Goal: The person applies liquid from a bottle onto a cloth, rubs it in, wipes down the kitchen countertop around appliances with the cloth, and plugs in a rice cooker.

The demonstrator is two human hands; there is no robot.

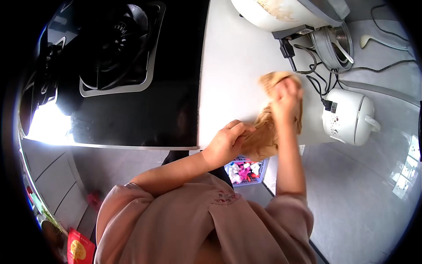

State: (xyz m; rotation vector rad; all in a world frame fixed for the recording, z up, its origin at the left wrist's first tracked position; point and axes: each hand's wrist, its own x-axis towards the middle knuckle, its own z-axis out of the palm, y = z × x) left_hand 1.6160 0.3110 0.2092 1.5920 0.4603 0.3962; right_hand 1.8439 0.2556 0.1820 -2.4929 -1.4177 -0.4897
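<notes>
Left hand (225, 144): fingers closed on left edge of the cloth (262, 137).
Right hand (287, 97): on the cloth, blurred; whether its fingers clamp, cannot tell.
Cloth: one, tan, at edge of white counter (228, 66).
Pot (323, 49): one, spoon (344, 53) inside.
Basket (251, 183): one, white and pink pieces (242, 170).
Packet (86, 255): one, red, print unreadable.

The head camera looks down from close above the chest (176, 224), facing the counter (233, 75).
</notes>
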